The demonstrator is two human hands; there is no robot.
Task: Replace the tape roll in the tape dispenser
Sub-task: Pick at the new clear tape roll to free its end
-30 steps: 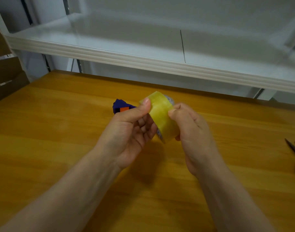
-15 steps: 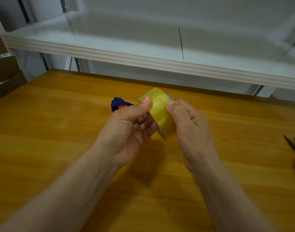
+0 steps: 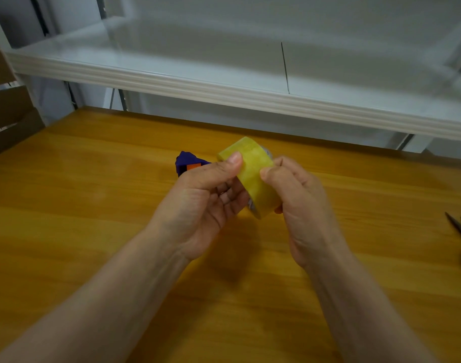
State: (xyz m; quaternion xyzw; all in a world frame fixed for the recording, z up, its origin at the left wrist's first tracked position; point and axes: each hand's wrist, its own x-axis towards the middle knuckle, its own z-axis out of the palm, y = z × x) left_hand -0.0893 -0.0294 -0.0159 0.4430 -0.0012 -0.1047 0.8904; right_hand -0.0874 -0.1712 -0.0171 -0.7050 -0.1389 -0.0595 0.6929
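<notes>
Tape roll [image 3: 251, 171] up over the table [image 3: 93, 218], pinched between left hand [image 3: 206, 203] and right hand [image 3: 300, 203]. Barely turned since a moment ago. Probably hunting for the loose end. Blue dispenser [image 3: 187, 163] lying just behind, far left, untouched.

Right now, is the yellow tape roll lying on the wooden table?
No, the tape roll is held above the table between the left hand and right hand.
</notes>
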